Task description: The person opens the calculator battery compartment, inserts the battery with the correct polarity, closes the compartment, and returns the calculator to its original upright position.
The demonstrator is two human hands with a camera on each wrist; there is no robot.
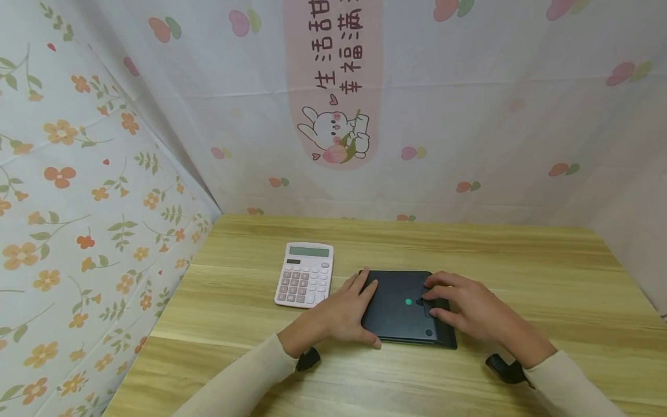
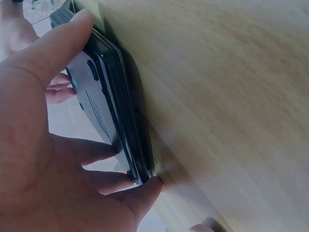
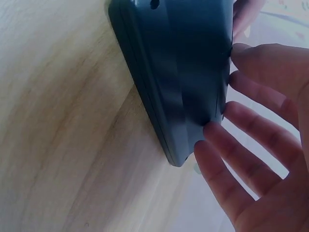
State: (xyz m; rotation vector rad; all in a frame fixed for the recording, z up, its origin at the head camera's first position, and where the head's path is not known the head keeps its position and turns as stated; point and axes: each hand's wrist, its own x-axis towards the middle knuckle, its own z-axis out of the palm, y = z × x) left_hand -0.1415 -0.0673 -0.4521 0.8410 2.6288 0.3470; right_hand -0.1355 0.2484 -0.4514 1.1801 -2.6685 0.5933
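Note:
A black calculator (image 1: 391, 307) lies face down on the wooden table, its back up with a round green sticker (image 1: 409, 302) on it. My left hand (image 1: 341, 317) spans its left end, thumb at the near edge and fingertips at the far left corner, holding it. Over the right end, my right hand (image 1: 469, 304) rests bent fingertips on the back around the battery cover (image 1: 428, 307). In the right wrist view the right fingers (image 3: 244, 157) touch the thicker end (image 3: 178, 72) without curling round it. The keys face the table, hidden.
A white calculator (image 1: 324, 278) with grey keys lies face up left of the black one, near my left hand. Behind the table (image 1: 510, 255) hangs a printed cloth (image 1: 469, 116), and a flowered cloth (image 1: 114, 174) hangs at the left. Black wrist straps (image 1: 505, 368) sit under both wrists.

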